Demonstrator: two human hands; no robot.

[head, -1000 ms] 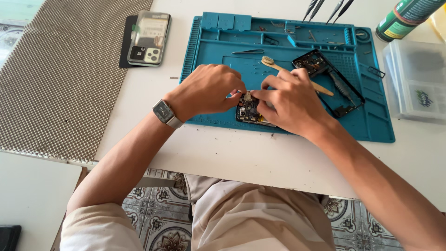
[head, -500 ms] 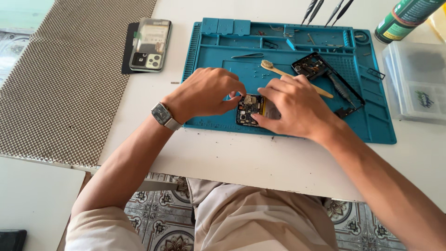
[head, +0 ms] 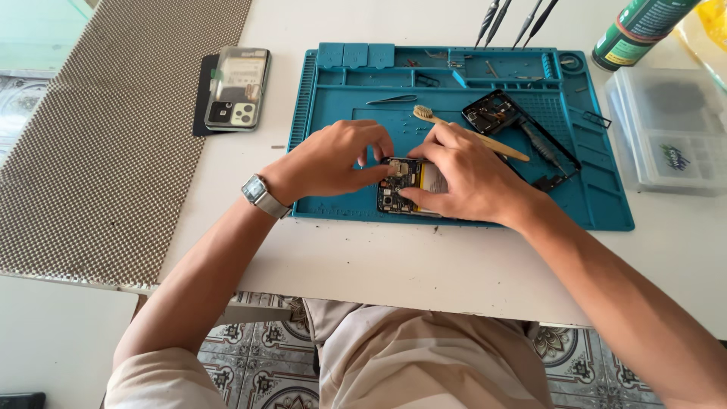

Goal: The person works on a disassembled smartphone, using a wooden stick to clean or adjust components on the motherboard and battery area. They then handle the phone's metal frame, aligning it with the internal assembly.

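On the blue silicone repair mat (head: 606,204), the right hand (head: 469,178) curls over an opened black phone with exposed circuit board (head: 401,185), thumb pressing its edge. The left hand (head: 333,159) pinches down at the board's top corner. A green cylindrical can (head: 636,30) stands far right. The red-tipped tool seen earlier is gone from the fingers.

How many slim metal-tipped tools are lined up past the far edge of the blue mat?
4 tools, all at the table's far edge above the blue mat, tips toward it; their handles leave the frame, so more may lie unseen.

One blue mat (head: 606,204), two opened phones (head: 405,185), one toothbrush (head: 454,129), four screwdrivers (head: 522,19).
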